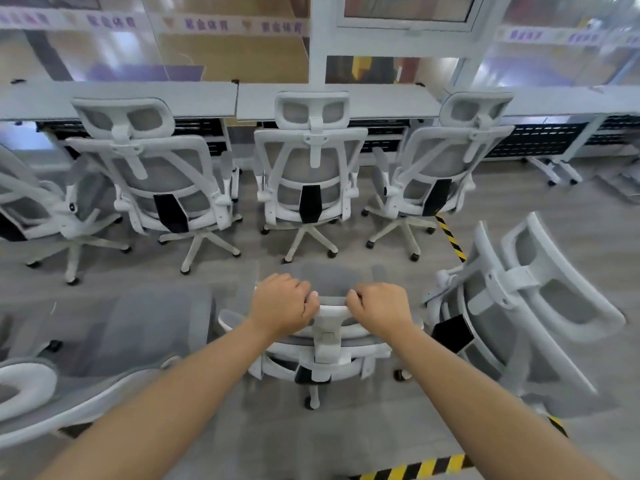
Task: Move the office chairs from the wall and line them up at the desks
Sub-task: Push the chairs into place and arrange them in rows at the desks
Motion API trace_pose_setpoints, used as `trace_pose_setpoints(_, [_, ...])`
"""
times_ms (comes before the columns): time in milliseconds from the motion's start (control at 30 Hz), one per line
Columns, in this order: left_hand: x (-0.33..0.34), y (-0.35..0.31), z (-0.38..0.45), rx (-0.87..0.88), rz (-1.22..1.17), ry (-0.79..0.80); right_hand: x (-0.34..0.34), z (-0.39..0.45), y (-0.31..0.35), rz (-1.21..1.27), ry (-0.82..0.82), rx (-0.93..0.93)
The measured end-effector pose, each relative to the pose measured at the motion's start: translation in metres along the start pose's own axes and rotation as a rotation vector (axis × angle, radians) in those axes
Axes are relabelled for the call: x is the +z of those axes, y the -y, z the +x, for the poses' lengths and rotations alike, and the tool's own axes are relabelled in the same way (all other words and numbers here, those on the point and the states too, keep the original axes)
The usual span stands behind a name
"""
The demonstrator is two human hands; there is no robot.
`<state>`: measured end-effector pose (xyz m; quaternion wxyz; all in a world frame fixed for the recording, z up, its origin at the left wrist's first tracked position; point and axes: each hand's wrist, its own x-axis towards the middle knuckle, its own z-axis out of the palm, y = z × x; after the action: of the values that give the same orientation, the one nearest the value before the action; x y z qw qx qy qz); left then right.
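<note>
Currently both hands, left hand [282, 301] and right hand [381, 308], fingers curled tight over the headrest [332, 308] of the held chair [325, 355]. Risk: its casters clipping the tilted chair [512, 306] just right, or ramming the middle docked chair [310, 174] ahead.

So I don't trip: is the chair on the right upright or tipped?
Tipped. The right-hand chair leans steeply, its backrest and headrest slanting away to the right, unlike the upright chairs at the desks.

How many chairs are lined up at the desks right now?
4: far-left chair, partly cropped; left chair; middle chair; right chair. More may sit beyond the frame. Three others, including the held chair, aren't placed.
</note>
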<state>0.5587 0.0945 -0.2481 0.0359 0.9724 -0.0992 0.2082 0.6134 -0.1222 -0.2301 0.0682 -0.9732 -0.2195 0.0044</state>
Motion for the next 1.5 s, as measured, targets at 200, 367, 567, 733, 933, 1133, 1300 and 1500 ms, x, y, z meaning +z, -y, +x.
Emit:
trace_pose_setpoints(200, [-0.002,-0.034,0.006,-0.073,0.010,0.026,-0.001,-0.003,-0.032,0.002,-0.047,-0.057])
trace_pose_setpoints(367, [0.004,-0.065,0.012,-0.157,0.030,0.047,-0.002,-0.005,-0.060,0.094,-0.147,-0.138])
trace_pose_setpoints(567, [0.002,-0.101,0.013,-0.265,0.089,0.131,-0.004,-0.007,-0.094,0.078,-0.068,-0.223])
trace_pose_setpoints(733, [0.004,-0.117,0.008,-0.322,0.097,0.171,-0.005,-0.015,-0.105,0.075,-0.024,-0.242])
trace_pose_setpoints(933, [0.001,-0.117,-0.002,-0.307,0.099,0.166,-0.011,-0.026,-0.099,0.072,0.007,-0.225])
trace_pose_setpoints(1133, [-0.008,-0.118,-0.010,-0.268,0.100,0.154,-0.011,-0.039,-0.093,0.068,-0.002,-0.200])
trace_pose_setpoints(1300, [-0.010,-0.117,-0.011,-0.245,0.088,0.133,-0.010,-0.042,-0.092,0.072,-0.014,-0.189])
trace_pose_setpoints(1500, [-0.007,-0.110,-0.012,-0.233,0.079,0.171,-0.008,-0.041,-0.088,0.056,-0.030,-0.191])
